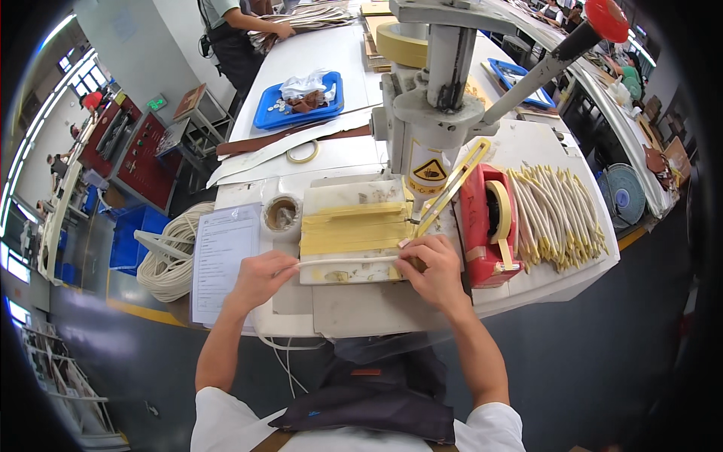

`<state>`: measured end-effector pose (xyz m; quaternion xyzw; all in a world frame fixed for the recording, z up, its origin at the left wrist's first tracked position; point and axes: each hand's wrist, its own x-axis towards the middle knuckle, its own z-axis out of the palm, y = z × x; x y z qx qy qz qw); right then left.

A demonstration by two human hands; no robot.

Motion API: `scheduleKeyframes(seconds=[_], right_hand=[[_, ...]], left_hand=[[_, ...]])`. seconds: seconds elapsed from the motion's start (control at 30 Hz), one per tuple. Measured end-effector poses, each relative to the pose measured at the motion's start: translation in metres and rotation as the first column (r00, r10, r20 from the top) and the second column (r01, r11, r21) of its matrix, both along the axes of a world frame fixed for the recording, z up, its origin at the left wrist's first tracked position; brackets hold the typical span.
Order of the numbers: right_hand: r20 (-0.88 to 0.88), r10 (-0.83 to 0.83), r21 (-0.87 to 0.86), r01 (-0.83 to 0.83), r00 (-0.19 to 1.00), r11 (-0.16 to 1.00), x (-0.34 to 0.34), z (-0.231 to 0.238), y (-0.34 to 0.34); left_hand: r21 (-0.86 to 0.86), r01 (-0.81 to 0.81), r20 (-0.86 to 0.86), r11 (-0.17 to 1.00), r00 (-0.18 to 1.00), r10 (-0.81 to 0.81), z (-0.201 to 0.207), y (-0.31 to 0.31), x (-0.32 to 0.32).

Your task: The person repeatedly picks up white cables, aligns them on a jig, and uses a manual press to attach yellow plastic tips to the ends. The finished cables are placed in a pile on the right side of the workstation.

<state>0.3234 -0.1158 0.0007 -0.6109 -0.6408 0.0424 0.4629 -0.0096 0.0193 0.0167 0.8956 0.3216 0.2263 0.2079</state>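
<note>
A white cord [346, 261] is stretched straight from side to side, its ends pinched by my left hand [260, 282] and my right hand [434, 271], both closed. The cord lies along the near part of a pale board [331, 197] whose middle is covered with strips of yellow tape [350, 232]. My right fingertips are close to the board's right edge, near a yellow measuring strip [456, 184]. Above the board's far right stands a grey lever press [433, 113] with a red-knobbed handle [606, 20].
Right of my right hand is a red tape dispenser [474, 260], then a pile of taped cord lengths [557, 218]. A tape roll [282, 214] and a printed sheet [224, 260] lie left. Coiled cord [167, 264] hangs off the left edge. A blue tray [273, 118] and a person [226, 38] are beyond.
</note>
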Motion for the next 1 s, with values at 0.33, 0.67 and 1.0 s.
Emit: scheduleKeyframes(seconds=[0.33, 0.67, 1.0], right_hand=[[0.026, -0.015, -0.003, 0.015, 1.000, 1.000, 0.000, 0.000, -0.001], [0.046, -0.012, -0.029, 0.013, 0.999, 0.999, -0.004, 0.005, -0.004], [-0.105, -0.365, -0.226, 0.335, 0.925, 0.915, 0.067, 0.118, -0.092]], left_hand=[[0.063, 0.019, 0.054, 0.998, 0.998, -0.022, -0.007, -0.001, 0.000], [0.061, 0.038, 0.072, 0.997, 0.997, -0.042, -0.001, -0.002, 0.001], [-0.059, -0.034, 0.258, 0.998, 0.965, 0.048, 0.006, -0.032, 0.003]])
